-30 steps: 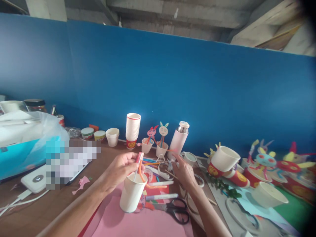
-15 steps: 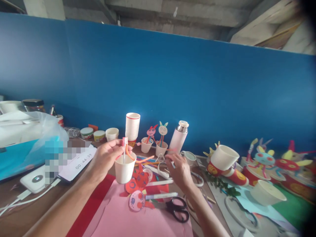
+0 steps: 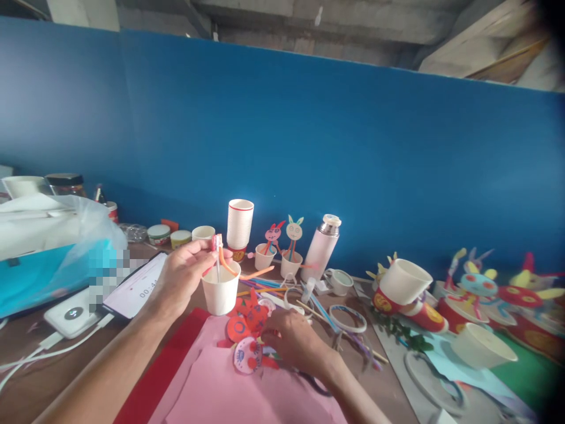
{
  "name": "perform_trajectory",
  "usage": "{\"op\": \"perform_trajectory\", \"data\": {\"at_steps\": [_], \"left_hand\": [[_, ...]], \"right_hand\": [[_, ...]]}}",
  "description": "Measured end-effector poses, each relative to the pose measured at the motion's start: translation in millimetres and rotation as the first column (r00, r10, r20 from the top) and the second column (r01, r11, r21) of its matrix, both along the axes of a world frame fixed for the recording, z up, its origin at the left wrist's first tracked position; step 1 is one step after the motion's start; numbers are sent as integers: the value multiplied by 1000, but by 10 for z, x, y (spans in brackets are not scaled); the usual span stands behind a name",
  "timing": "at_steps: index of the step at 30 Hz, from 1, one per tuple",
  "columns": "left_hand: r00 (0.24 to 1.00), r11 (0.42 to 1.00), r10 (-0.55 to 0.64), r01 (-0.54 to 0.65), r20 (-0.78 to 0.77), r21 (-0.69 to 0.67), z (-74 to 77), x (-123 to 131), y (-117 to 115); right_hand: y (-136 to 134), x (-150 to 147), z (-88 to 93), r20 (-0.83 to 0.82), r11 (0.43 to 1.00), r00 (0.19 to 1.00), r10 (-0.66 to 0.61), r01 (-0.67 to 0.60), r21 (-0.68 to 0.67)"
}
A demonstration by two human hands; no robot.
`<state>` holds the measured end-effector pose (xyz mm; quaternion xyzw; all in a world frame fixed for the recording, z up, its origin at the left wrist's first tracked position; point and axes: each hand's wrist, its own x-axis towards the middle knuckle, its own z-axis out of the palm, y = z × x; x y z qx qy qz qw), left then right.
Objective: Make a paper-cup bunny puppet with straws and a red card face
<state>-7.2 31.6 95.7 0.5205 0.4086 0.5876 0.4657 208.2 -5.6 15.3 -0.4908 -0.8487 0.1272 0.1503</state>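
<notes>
My left hand (image 3: 183, 274) holds a white paper cup (image 3: 220, 290) up above the table, fingers pinched on a pink-tipped stick and an orange straw (image 3: 229, 268) that stand in the cup. My right hand (image 3: 293, 344) lies low on the pink paper (image 3: 229, 394), fingers curled down over small items by the paper face cutouts (image 3: 247, 353); what it grips is hidden. Red round cutouts (image 3: 247, 315) lie just under the cup.
A cup stack (image 3: 239, 225), two bunny-stick cups (image 3: 286, 250), a thermos (image 3: 321, 247) and small tubs line the blue wall. Tape rings (image 3: 348, 318) and straws lie centre. Cup crafts (image 3: 441, 300) crowd the right. A phone (image 3: 136, 285), power bank and blue box sit left.
My right hand came down from the straws near the thermos onto the pink paper, covering the pen and scissors. My left hand carried the cup left and away, uncovering the cutouts.
</notes>
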Motion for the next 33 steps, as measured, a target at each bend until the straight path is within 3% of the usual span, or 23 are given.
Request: {"op": "perform_trajectory", "data": {"at_steps": [4,11,17,20,23,29,33], "left_hand": [[1000,1000,3,-3,8,1,5,-9,0],[999,1000,-18,19,28,-14,9,-4,-7],[999,998,-40,40,-1,-49,1,25,-16],[998,996,-54,53,-13,-67,15,38,-28],[998,995,-62,59,-27,-80,30,44,-44],[988,984,-146,139,-57,-108,-19,84,-60],[937,921,-349,338,-25,-195,-36,195,-141]], "right_hand": [[42,30,-30,-22,999,999,-47,48,20],[186,57,-239,-65,932,939,-339,345,111],[171,-87,-403,-160,914,918,-364,385,128],[196,-85,-421,-356,929,866,-350,370,-14],[289,15,-407,-564,932,742,-363,295,-211],[430,289,-212,-694,914,596,-405,264,-307],[342,291,-11,-751,906,507,-423,235,-352]]}}
